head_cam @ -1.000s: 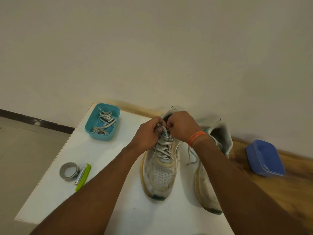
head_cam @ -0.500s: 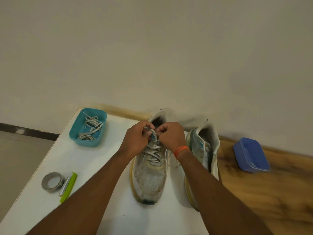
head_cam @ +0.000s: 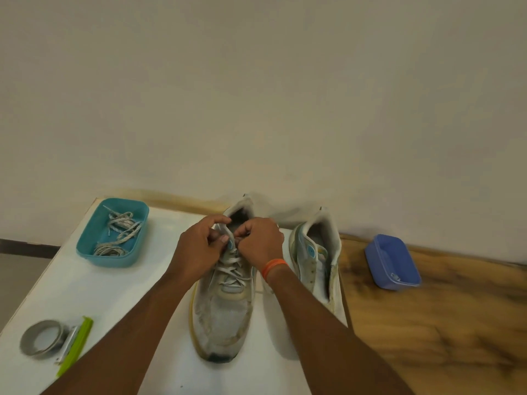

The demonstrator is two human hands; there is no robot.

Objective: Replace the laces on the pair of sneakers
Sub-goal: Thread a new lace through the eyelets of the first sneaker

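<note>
The sneakers (head_cam: 224,312) were dirty white with yellowed soles; a teal tray (head_cam: 85,246) sat at the white table's (head_cam: 119,295) far-left corner, a blue tub (head_cam: 392,262) on wood-grain.

On my white table (head_cam: 94,292) lie a tape roll (head_cam: 42,338) beside a green cutter (head_cam: 74,345); a blue container (head_cam: 393,262) rests on wood.

Laced sneaker (head_cam: 224,303): worn white mesh, yellowish sole, toe at 6 o'clock, heel at 12, upright on white board. Its grey-white lace (head_cam: 231,266) crisscrosses the eyelets, top end hidden by fingers. Second sneaker (head_cam: 315,258) just beside it at 3 o'clock, white with teal accents, tipped on its side. Loose grey laces (head_cam: 119,233) bundled in teal tray at 10 o'clock.
</note>
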